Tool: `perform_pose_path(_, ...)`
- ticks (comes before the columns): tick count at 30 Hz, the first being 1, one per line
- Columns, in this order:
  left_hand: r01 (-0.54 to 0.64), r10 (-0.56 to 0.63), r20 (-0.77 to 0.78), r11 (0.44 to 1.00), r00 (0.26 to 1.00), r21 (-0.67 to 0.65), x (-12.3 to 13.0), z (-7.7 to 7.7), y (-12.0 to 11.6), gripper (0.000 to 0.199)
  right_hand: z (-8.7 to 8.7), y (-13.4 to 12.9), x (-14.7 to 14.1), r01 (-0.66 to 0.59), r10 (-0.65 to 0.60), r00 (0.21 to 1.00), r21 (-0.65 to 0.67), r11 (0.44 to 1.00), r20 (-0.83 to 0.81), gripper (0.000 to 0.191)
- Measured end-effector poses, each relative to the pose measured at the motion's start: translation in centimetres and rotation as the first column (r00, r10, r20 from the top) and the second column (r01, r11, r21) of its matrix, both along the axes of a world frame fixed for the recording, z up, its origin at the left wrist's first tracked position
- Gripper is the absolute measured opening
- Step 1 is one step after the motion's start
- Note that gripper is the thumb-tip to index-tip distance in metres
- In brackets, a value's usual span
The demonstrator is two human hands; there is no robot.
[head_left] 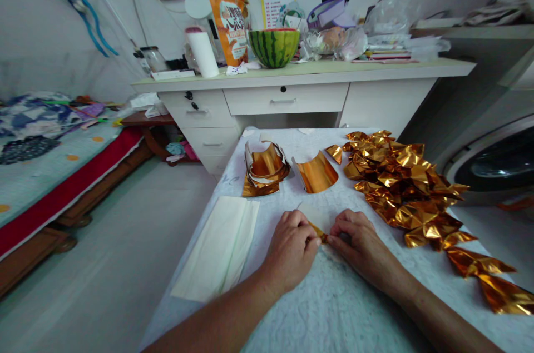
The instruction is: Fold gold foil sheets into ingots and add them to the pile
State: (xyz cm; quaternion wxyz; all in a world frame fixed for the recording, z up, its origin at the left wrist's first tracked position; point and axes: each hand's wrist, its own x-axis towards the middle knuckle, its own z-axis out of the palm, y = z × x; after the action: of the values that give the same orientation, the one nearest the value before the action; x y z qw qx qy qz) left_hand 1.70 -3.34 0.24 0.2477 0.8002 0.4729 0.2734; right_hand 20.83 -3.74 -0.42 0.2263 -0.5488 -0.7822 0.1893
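A small gold foil piece (317, 230) is pinched between the fingertips of the left hand (293, 247) and right hand (354, 242), low over the cloth-covered table (287, 308); its ends are hidden by fingers. Beyond them a curved gold sheet (317, 172) is seen. Right of the hands, folded gold pieces (400, 180) are heaped, their overlaps indistinct.

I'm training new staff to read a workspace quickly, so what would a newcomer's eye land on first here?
Probably the glittering heap of folded gold foil pieces spread along the right side of the cloth-covered table. Next, the striped watermelon half on the desk behind, beside a bright orange pouch. Then the left hand and right hand, meeting over a small gold strip.
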Motion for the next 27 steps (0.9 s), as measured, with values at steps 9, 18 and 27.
perform_pose_path(9,-0.042,0.044,-0.076,0.999,0.996,0.032,0.40,-0.42,-0.01,0.011,-0.16,0.07,-0.46,0.062,-0.062,0.997,0.005,0.998,0.046,0.017)
perform_pose_path(18,-0.055,0.061,-0.111,0.997,0.992,0.056,0.58,-0.55,-0.10,0.012,-0.37,0.06,-0.46,0.064,-0.065,0.997,0.021,0.998,0.044,0.019)
perform_pose_path(27,-0.056,0.070,-0.185,0.995,0.980,0.083,0.78,-0.52,-0.24,0.011,-0.32,-0.04,-0.78,0.085,-0.088,0.994,0.034,0.996,0.064,0.017)
